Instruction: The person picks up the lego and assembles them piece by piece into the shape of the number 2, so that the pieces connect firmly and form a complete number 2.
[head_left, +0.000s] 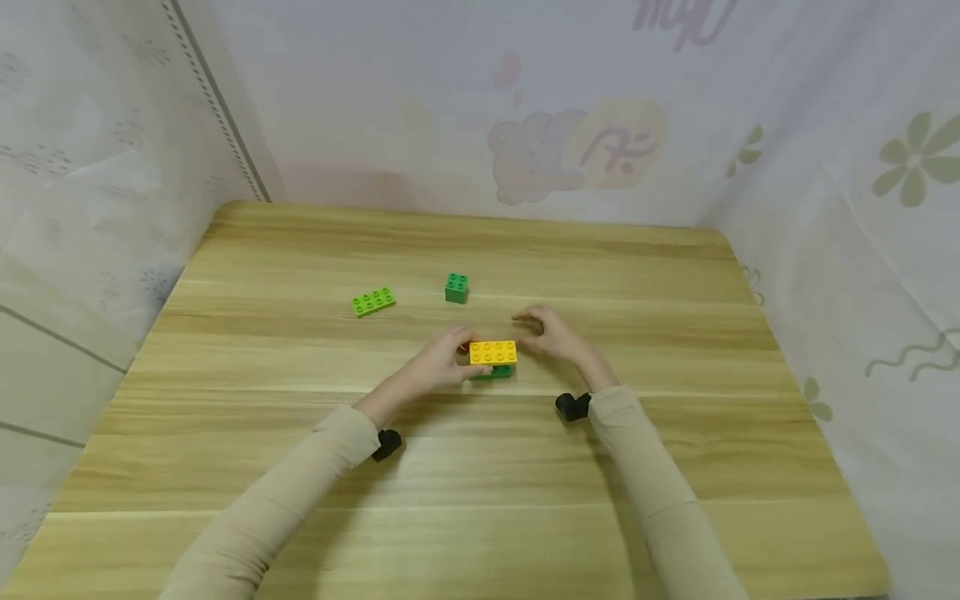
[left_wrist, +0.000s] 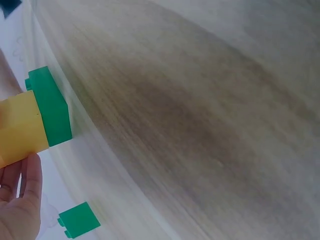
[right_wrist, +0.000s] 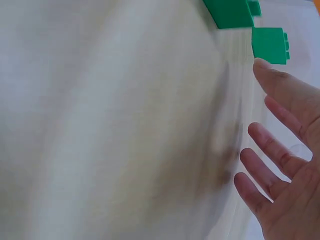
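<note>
Gripping one yellow brick [head_left: 493, 353]: left fingers [left_wrist: 33, 180] | right fingers [right_wrist: 271, 146]: released | green bricks [head_left: 456, 295]: two, lime-green [head_left: 374, 302]: one

From the head view, the yellow brick [head_left: 492, 352] mostly hides the green brick [head_left: 503, 372] beneath; the near left corner of the bench [head_left: 480, 454] is cut off.

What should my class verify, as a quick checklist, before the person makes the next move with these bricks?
1. Left hand has a grip on the yellow brick: ok.
2. Right hand is free: ok, it holds nothing.
3. Yellow brick covers the whole top of the green brick beneath: not ok, a green stud shows beyond it in the left wrist view.
4. Those two bricks are pressed fully together: cannot tell.
5. Small green brick has its studs up: ok, and it stands apart.
6. Lime brick lies flat, studs up: ok.
</note>
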